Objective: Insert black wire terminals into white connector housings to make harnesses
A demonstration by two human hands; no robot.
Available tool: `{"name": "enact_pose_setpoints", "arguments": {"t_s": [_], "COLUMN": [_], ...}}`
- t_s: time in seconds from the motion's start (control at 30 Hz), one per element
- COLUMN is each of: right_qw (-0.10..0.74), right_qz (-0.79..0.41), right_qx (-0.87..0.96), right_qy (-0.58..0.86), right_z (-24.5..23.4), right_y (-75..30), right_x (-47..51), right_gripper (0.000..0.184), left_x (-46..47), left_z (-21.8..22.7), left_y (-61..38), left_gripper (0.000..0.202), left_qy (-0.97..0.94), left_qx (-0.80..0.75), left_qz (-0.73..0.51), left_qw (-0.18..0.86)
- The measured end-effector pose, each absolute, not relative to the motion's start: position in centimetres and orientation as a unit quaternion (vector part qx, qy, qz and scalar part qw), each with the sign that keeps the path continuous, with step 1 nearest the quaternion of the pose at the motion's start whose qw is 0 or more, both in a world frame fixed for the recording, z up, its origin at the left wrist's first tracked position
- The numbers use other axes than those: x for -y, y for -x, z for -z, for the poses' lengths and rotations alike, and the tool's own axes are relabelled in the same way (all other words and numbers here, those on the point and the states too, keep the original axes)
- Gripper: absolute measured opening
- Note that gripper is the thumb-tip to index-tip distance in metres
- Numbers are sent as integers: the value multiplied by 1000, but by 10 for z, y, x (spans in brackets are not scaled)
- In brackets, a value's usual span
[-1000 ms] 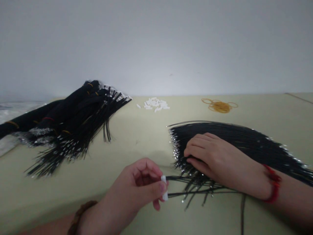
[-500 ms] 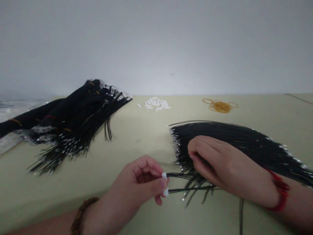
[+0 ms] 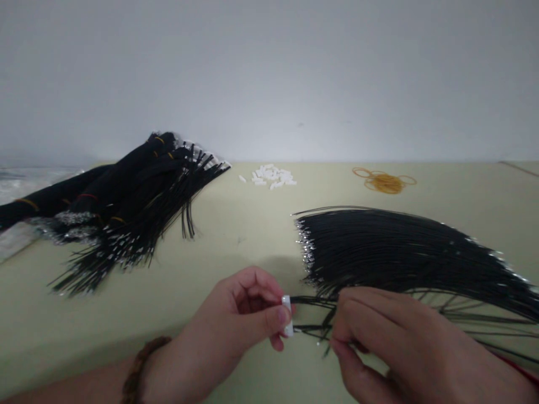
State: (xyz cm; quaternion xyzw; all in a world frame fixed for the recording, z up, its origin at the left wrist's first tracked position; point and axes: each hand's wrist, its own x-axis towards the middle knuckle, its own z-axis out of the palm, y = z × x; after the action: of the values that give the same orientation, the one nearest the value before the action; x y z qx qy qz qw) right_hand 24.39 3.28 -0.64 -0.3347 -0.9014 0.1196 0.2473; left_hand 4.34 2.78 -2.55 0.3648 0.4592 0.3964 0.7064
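Note:
A small white connector housing (image 3: 287, 316) is pinched upright between the thumb and fingers of my left hand (image 3: 248, 317). Black wires (image 3: 309, 300) run out of its right side in an upper and a lower group. Close by on the right, my right hand (image 3: 391, 342) is closed in a pinch on a thin black wire (image 3: 314, 334) whose tip reaches the lower part of the housing. Behind that hand lies a wide fan of loose black wires (image 3: 391, 247) with shiny metal terminals at both ends.
At the left lie bundles of black wires (image 3: 126, 196) tied with bands, some ending in white connectors. Loose white housings (image 3: 273, 176) form a small pile at the back middle. Tan rubber bands (image 3: 385, 182) lie at the back right, in front of the pale wall (image 3: 269, 78).
My right hand has moved from the edge of the wire fan down and toward me, beside the housing, bringing a wire to it. My left hand keeps its grip, almost still.

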Motion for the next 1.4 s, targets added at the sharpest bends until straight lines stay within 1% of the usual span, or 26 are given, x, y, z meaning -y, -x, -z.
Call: {"name": "enact_pose_setpoints", "arguments": {"t_s": [0.13,0.3,0.43,0.6,0.8,0.9,1.0,1.07,1.13,1.17,1.23,1.3,1.4], "right_qw": [254,271,256,250,247,259,262,244,174,157,134,129,147], "right_qz": [-125,-92,-83,-100,-99,-100,-107,-73,4,15,26,31,33], "right_qx": [902,906,913,918,911,915,914,916,925,927,931,933,935], "right_qy": [325,311,307,292,315,292,289,311,338,341,339,333,323], "right_z": [8,10,12,18,22,21,14,11,13,15,19,21,15], "right_y": [-242,-242,-242,-239,-232,-231,-236,-244,-253,-257,-263,-265,-264], "right_x": [-32,-31,-32,-34,-27,-29,-45,-63,-81,-89,-99,-103,-98], "right_gripper": [26,31,36,43,45,43,34,25,15,11,10,14,21], "left_x": [-29,-29,-28,-28,-27,-27,-28,-28,-28,-28,-28,-28,-29], "left_z": [25,26,27,27,24,22,21,21,21,21,21,22,22], "left_y": [-43,-43,-42,-42,-46,-48,-49,-50,-49,-49,-49,-48,-48], "left_gripper": [17,17,16,17,17,15,13,12,12,12,12,12,12], "left_qy": [-364,-368,-365,-366,-366,-375,-383,-386,-390,-391,-392,-390,-388], "left_qx": [-464,-459,-454,-452,-471,-480,-485,-489,-496,-498,-498,-497,-498], "left_qz": [-390,-389,-390,-387,-386,-381,-373,-371,-367,-366,-363,-362,-369], "left_qw": [707,709,712,716,703,695,692,689,683,682,683,685,683]}}
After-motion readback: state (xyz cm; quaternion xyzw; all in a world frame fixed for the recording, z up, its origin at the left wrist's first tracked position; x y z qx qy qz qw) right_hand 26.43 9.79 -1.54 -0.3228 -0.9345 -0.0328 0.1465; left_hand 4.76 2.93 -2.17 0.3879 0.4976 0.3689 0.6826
